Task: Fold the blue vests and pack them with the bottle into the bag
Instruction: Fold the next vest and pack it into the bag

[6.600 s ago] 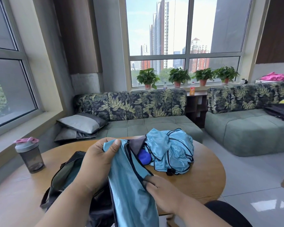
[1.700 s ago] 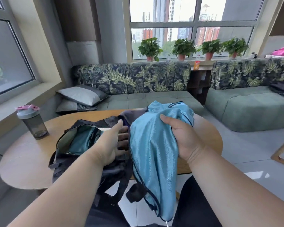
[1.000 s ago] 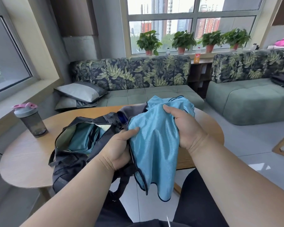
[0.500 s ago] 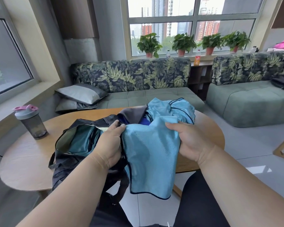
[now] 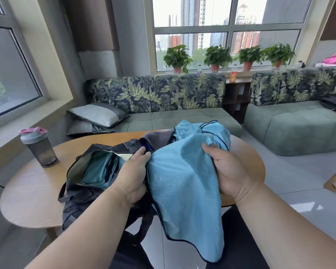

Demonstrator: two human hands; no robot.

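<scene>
Both hands spread the blue vest point(image 5: 184, 183) wider (bag point(image 5: 80, 193) beside).

1 head-worn wide-angle camera looks forward and down, close over the round table point(image 5: 33, 193), toward the windows point(image 5: 225, 33).

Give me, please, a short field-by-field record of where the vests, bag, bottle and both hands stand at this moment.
held vest: blue vest, hanging off the table's near edge
left hand: left hand grips its left edge
right hand: right hand grips its right edge
bag: dark bag open on the round table, blue fabric inside
other vests: crumpled heap behind
bottle: shaker bottle upright, outside the bag
</scene>
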